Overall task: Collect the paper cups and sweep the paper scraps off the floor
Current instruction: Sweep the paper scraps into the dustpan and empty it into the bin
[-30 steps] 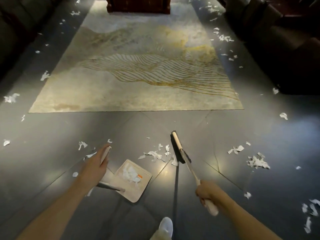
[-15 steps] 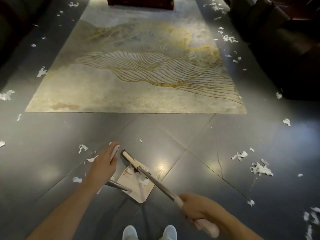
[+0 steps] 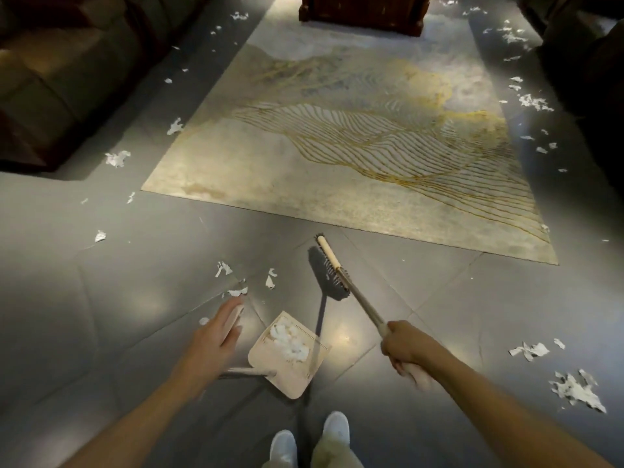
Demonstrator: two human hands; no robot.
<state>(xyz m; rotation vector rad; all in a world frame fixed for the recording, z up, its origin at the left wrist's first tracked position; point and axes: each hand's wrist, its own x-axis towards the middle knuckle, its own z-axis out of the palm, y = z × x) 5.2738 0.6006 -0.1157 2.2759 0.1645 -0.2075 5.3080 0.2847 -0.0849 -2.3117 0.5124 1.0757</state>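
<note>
Left hand (image 3: 216, 342) fingers wrap the dustpan (image 3: 287, 356) handle; right hand (image 3: 403, 349) fingers clamp the broom (image 3: 332, 265). Scraps (image 3: 270, 282) lie just beyond the pan. Risk: tilting spills collected paper; a fast stroke scatters scraps.

Dark grey tiled floor (image 3: 101, 298), glossy, with light glare spots. Pale rug (image 3: 337, 157) with gold wavy lines spread flat from centre toward 12 o'clock. Torn white paper scraps (image 3: 574, 390) scattered at 4 o'clock, more at 2 o'clock beside the rug edge, at 10 o'clock near a brown sofa (image 3: 50, 79), and a few just past 6 o'clock. Beige dustpan (image 3: 287, 363) resting at 6 o'clock, holding white scraps. Dark wooden furniture base (image 3: 361, 11) standing at 12 o'clock on the rug.
</note>
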